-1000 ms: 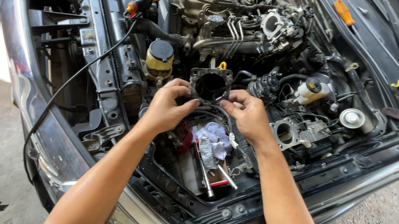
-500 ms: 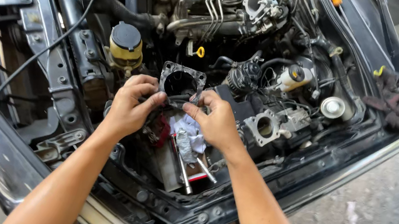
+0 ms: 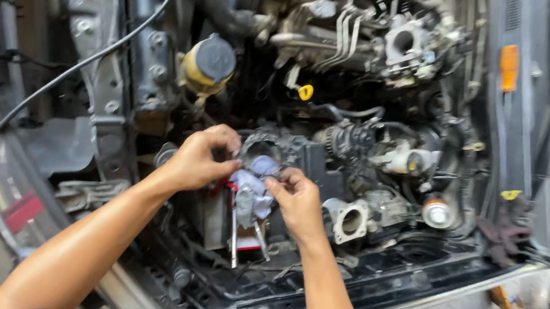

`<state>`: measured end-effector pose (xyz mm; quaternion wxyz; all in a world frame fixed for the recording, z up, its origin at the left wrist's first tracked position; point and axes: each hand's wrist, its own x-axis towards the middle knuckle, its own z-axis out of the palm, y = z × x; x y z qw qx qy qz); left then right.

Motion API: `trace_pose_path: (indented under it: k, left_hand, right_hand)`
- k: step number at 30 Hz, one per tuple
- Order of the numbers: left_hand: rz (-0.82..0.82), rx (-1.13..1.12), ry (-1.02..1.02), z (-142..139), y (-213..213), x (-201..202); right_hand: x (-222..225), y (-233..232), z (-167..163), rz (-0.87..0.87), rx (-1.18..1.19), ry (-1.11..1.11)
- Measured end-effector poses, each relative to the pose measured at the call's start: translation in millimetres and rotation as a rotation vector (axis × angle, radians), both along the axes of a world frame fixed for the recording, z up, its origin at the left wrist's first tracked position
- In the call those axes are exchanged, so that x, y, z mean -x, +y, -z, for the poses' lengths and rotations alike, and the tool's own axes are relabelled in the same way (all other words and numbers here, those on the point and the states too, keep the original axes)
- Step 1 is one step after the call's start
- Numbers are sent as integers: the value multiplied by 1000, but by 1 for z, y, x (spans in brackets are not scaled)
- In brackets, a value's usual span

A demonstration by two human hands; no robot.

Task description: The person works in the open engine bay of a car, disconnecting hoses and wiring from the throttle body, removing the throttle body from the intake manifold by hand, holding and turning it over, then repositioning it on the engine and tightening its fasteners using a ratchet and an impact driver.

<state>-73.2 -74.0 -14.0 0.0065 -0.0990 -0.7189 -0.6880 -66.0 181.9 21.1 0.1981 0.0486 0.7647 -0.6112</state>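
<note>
Scene: a person leans over the open engine bay (image 3: 370,292) of a car, both bare arms reaching in from the lower edge of the head view.
Landmark: a dark housing (image 3: 268,152) with a round opening, set low in the middle of the bay.
Left hand: the left hand (image 3: 198,159) is curled shut at the housing's left edge, its fingertips pinching the near rim together with a bit of rag.
Right hand: the right hand (image 3: 298,202) sits just right of and below the opening, thumb and forefinger closed on the same pale cloth.
Rag: the rag (image 3: 252,189), white with bluish patches, hangs bunched right under the opening, between the two hands and touching both.
Tools: two bright metal tools (image 3: 234,232) lie side by side directly below the rag, resting on a red-edged part.
Reservoir: a yellowish reservoir (image 3: 206,68) with a dark cap stands up and to the left of the housing.
Dipstick: a yellow ring handle (image 3: 305,92) shows just above the housing.
Flange: a silvery flange (image 3: 350,220) with a round bore sits just right of the right hand.
Cable: a black cable (image 3: 69,76) runs across the frame, well left of the housing.
</note>
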Motion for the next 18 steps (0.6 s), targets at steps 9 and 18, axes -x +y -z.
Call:
trace_pose_path:
  k: [9,18]
  left_hand:
    - [54,-56,-296,-27,-13,23]
    - [-64,398,-48,-28,-15,26]
  right_hand:
    - [72,5,-26,63,-32,73]
    - [303,103,-44,24,-1063,773]
